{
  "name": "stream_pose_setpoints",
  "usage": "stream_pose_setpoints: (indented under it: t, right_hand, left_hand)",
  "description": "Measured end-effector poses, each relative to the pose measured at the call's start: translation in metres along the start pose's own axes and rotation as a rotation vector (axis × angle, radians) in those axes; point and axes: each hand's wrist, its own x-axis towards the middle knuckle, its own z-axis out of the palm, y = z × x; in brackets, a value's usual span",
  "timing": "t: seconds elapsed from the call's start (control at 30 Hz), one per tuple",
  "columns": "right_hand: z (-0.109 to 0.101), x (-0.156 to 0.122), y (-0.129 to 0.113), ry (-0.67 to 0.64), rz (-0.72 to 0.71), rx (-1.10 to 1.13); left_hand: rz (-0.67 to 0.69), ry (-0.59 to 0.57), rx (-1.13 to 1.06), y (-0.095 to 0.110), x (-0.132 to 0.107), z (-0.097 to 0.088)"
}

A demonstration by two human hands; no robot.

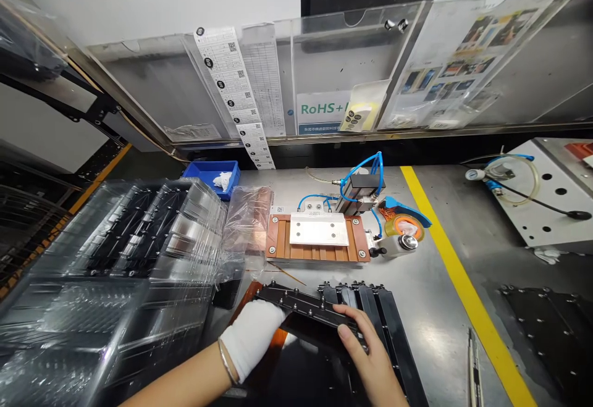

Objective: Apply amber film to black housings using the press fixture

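Supporting the black bar at both ends looks wise, since it is long and narrow and would likely tip if one hand alone bore it. The bar sits in front of the person, over a dark panel, slanting down toward the right, with small metal studs showing along its top. A light grip on the edges, clear of those studs, seems the gentlest hold, and turning both wrists together should spare the bar a twist. Care is due on the right as well, where a row of other black bars lies on the surface, near enough to be knocked. The left hand, in a white glove, is against the lower edge of the bar's left part; glove and bar hide the fingertips, so whether those fingers pinch or merely prop cannot be told. The right hand is bare, its thumb and forefinger moderately parted, with the bar's right end gripped between them; its other fingers are mostly out of sight.
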Motion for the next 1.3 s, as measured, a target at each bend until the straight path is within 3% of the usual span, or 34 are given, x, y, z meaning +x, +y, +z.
stream_pose_setpoints:
  t: [0.13,0.23,0.3,0.4,0.5,0.6,0.63,0.7,0.77,0.83,0.93,1.07,1.17,1.3]
  right_hand:
    - [-0.003,0.007,-0.005,-0.080,0.042,-0.025]
    - [-0.012,0.010,-0.013,-0.184,0.044,-0.104]
    - [-0.022,0.009,-0.021,-0.254,0.034,-0.158]
    - [-0.037,0.005,-0.039,-0.410,0.007,-0.164]
    - [-0.041,0.007,-0.067,-0.610,-0.013,-0.055]
    - [-0.030,0.018,-0.092,-0.793,-0.027,0.044]
    - [-0.025,0.023,-0.097,-0.791,-0.044,0.054]
    - [-0.016,0.033,-0.100,-0.610,-0.118,0.014]
    - [-0.009,0.041,-0.097,-0.298,-0.207,-0.094]
    - [-0.004,0.044,-0.091,-0.106,-0.268,-0.215]
    - [0.003,0.038,-0.087,-0.130,-0.361,-0.366]
    - [0.014,0.029,-0.091,-0.163,-0.523,-0.545]
    - [0.024,0.030,-0.093,-0.134,-0.603,-0.671]
    - [0.035,0.034,-0.089,-0.015,-0.760,-0.774]
  left_hand:
    - [-0.107,-0.034,0.198,0.003,-0.004,0.011]
    - [-0.082,-0.087,0.074,0.005,-0.031,-0.010]
    - [-0.034,-0.188,-0.164,0.003,-0.053,-0.037]
    - [-0.132,-0.201,-0.574,-0.002,-0.067,-0.066]
    - [-0.104,-0.266,-0.962,-0.006,-0.052,-0.059]
    - [0.186,-0.465,-1.266,-0.005,-0.034,-0.030]
    - [0.239,-0.481,-1.374,-0.004,-0.031,-0.021]
    - [0.211,-0.431,-1.614,0.000,-0.030,-0.005]
    - [0.042,-0.287,-1.826,0.003,-0.032,0.008]
    - [-0.138,-0.104,-1.922,0.005,-0.034,0.022]
    - [-0.366,0.051,-1.894,0.008,-0.037,0.043]
    - [-0.447,0.173,-1.754,0.011,-0.041,0.062]
    - [-0.458,0.199,-1.679,0.013,-0.047,0.062]
    - [-0.552,0.249,-1.763,0.024,-0.053,0.051]
